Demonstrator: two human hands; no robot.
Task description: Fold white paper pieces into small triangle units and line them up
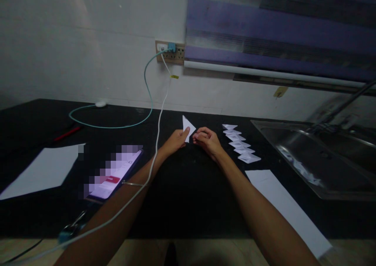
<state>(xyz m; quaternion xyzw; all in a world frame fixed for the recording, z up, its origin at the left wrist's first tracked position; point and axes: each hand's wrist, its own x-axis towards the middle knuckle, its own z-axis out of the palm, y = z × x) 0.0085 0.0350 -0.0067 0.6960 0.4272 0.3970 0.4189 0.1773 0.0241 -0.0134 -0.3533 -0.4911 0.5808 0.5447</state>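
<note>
My left hand [177, 139] grips a folded white paper piece [188, 128], thumb on its face. The piece has pointed corners and stands raised over the dark counter. Close to its right corner, my right hand [208, 139] has its fingers curled in and the thumb drawn to them. Whether those fingertips touch the paper or pinch anything is too small to make out. To the right of that hand, several folded white paper pieces [238, 144] lie in an overlapping slanted row.
A long white paper strip [282, 203] lies by my right forearm, near the sink [311, 191]. On the left are a white sheet [44, 172], a lit phone [110, 180] and a red pen-like object [67, 133]. A white cable [158, 135] crosses my left forearm from the wall socket [176, 55].
</note>
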